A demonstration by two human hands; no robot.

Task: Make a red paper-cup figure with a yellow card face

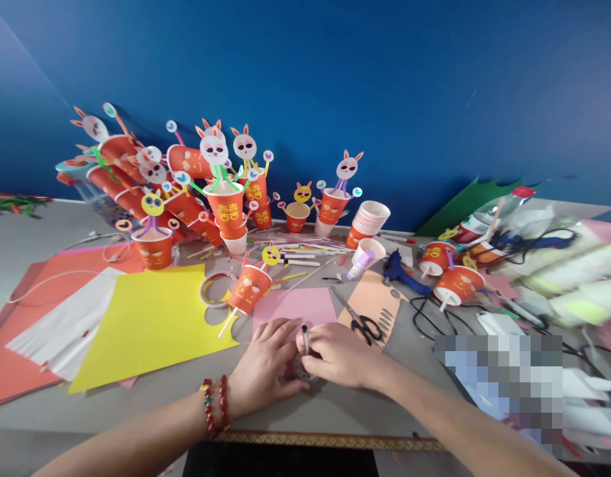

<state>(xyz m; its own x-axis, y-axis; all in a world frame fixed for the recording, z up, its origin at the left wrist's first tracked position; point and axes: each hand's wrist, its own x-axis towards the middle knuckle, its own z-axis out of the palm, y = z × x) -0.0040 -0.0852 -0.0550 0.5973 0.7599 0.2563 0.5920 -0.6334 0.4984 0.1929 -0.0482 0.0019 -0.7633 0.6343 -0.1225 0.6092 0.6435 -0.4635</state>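
Observation:
Near the table's front edge my left hand (270, 368) lies with its fingers spread, pressing on pink paper (295, 306) and beside a small round template (301, 370) that is mostly hidden. My right hand (335, 356) is closed around a dark-tipped pen (305, 334), held upright over the template. The two hands are close together. Black-handled scissors (368, 329) rest on peach paper (372, 298) to the right of my right hand. Beyond my left hand, a red paper cup (250, 288) with a yellow animal face leans on a white stick.
Yellow paper (146, 324) and orange paper (17, 331) cover the left. Decorated red cups (224, 202) crowd the back. A tape roll (219, 290) sits by the yellow sheet. A blue glue gun (405, 273), cables and a bottle (494, 212) are at the right.

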